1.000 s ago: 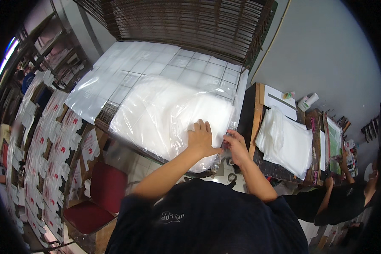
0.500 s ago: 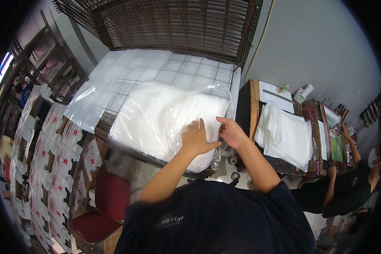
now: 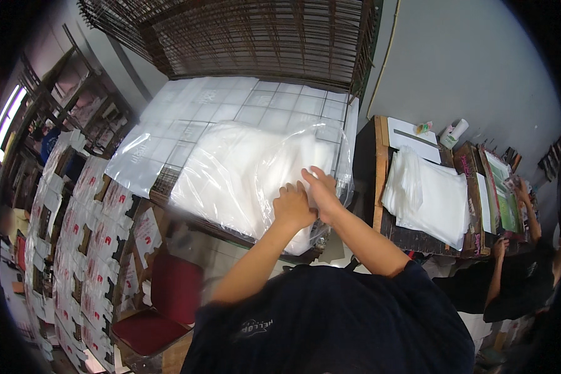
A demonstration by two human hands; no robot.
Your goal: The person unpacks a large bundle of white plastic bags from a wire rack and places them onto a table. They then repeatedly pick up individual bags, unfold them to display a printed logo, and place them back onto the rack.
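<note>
A stack of white plastic sheets or bags (image 3: 224, 168) lies inside a large clear plastic bag (image 3: 343, 162) on the near part of a wire rack. My left hand (image 3: 294, 206) is on the right side of the stack, its fingers curled and gripping the wrapped plastic. Beside it, almost touching, my right hand (image 3: 324, 196) presses against the stack's right edge, with thumb and fingers apart. The plastic bunches up around both hands. What lies under the left fingertips is hidden.
Flat translucent sheets (image 3: 224, 93) cover the wire rack, whose raised frames (image 3: 249, 43) stand behind. At right, a dark bench (image 3: 386, 230) bears another white pile (image 3: 427, 196); a co-worker (image 3: 517, 280) works beyond. A red chair (image 3: 174, 290) and layered printed sheets (image 3: 100, 249) stand left.
My right hand has moved left against the stack, pushing its right edge inward. My left fingers, spread before, are now curled. The whole view has shifted slightly.
</note>
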